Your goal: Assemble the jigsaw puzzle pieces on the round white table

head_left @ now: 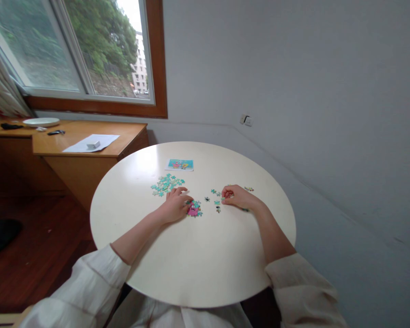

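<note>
My left hand (175,205) rests on the round white table (191,255), fingers curled and pressed on a small joined cluster of pink and teal puzzle pieces (194,209). My right hand (237,197) lies to the right with its fingers pinched together on a small teal puzzle piece (222,199). A few loose pieces (214,192) lie between the two hands. A pile of teal loose pieces (165,183) sits just beyond my left hand. A small printed reference picture (180,164) lies farther back on the table.
A wooden desk (88,155) stands to the left under the window, with paper (91,142), a white plate (41,121) and small dark items on it. The grey wall runs close behind and right of the table. Dark wooden floor shows at left.
</note>
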A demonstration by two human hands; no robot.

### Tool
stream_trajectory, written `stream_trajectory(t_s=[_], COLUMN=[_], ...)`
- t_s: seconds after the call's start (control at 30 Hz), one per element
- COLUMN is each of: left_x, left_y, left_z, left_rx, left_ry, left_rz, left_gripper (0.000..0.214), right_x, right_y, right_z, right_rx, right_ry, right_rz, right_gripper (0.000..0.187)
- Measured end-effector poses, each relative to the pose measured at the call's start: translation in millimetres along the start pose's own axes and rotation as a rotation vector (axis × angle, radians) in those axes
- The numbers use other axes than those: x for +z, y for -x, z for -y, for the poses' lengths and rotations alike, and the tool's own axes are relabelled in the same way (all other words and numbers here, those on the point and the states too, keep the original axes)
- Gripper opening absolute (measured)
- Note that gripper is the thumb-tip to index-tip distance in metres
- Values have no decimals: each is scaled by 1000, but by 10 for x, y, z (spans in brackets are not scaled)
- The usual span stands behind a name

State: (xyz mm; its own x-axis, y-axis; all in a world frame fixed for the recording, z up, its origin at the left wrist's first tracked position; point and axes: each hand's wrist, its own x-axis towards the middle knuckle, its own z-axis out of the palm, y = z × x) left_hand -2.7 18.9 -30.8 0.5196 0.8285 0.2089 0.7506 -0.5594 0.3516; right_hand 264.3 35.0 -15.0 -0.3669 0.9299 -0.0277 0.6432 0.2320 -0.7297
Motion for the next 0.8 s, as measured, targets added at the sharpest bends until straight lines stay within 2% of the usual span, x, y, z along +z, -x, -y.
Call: stream_trajectory(t_s=[0.13,0.27,0.5,0.8], left_x=[0,-9,-26,-37], left_y=[-7,-15,-4,6], left_z=[-6,-31,-94,-93], left_rx=[-6,-3,-6,-8], left_ry=[5,4,-4,2], left_rz=[-1,-7,1,-17], left_gripper=[28,27,28,27], right_x=[87,277,565,651], right_y=[-38,-125,-256,-241], right_z=[43,115,310,395], right_rx=[-33,-98,-87,-131], right_ry=[-107,-209,-295,-203], right_rz=[-100,-242,-308,-283], right_gripper=[19,21,16,9])
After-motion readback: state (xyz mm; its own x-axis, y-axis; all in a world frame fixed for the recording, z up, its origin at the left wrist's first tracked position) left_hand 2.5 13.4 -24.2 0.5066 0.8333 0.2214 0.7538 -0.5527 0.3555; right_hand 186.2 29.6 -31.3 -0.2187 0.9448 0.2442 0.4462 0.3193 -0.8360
